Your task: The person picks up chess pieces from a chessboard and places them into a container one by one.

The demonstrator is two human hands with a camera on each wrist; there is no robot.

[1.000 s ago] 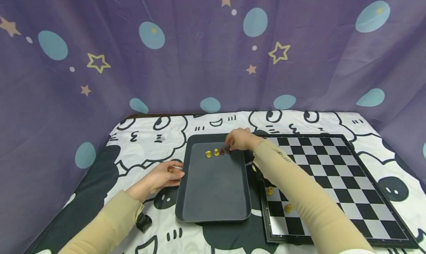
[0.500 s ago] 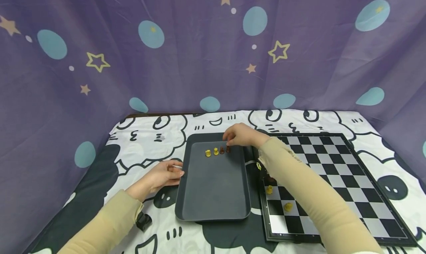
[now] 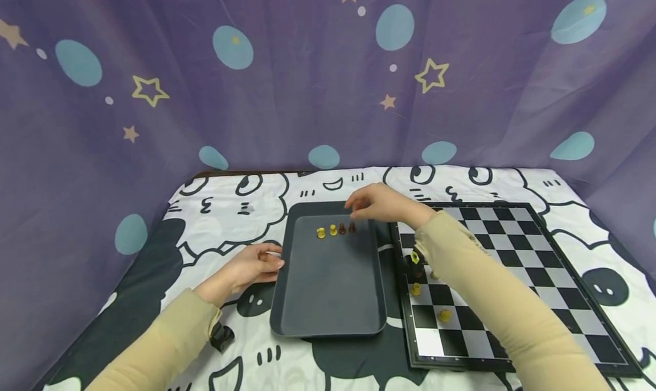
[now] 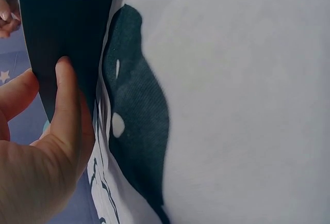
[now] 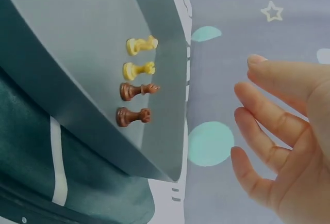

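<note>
Two yellow chess pieces [image 5: 138, 70] and two brown chess pieces [image 5: 133, 116] stand upright in a row at the far end of a grey tray [image 3: 328, 288]. The outermost brown one looks like a rook. Above the tray's far right corner hovers my right hand [image 3: 381, 202], fingers loosely bent and apart, holding nothing. My left hand [image 3: 253, 267] rests against the tray's left side; in the left wrist view its fingertips [image 4: 64, 66] touch the outer wall and rim.
Right of the tray lies a black-framed chessboard [image 3: 517, 243], partly under my right sleeve [image 3: 492, 288]. Yellow pieces stand near its left edge, one being a yellow chess piece [image 3: 445, 315]. A patterned cloth [image 3: 230, 209] covers the table, with a purple curtain [image 3: 307, 95] behind.
My right hand has let go of the outermost brown chess piece, which now stands in the row, and has risen slightly up and right. The left hand stays at the tray's side.
</note>
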